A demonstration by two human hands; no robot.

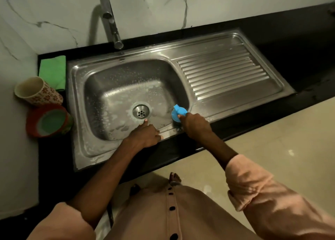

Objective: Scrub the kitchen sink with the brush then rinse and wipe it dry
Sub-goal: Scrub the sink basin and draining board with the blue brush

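Observation:
The steel sink [126, 71] has soapy foam patches over its basin floor and around the drain [141, 111]. My right hand [194, 123] grips a blue-handled brush [178, 112] against the basin's near right corner. My left hand [145, 133] rests on the sink's front rim, its index finger stretched into the basin just below the drain. The tap [111, 20] stands at the back, with no water running from its spout.
A ribbed drainboard [226, 73] fills the sink's right half. A folded green cloth [53, 71] lies on the black counter at the left, with a floral cup [37, 92] and a red container [49, 121] in front of it. Marble wall behind.

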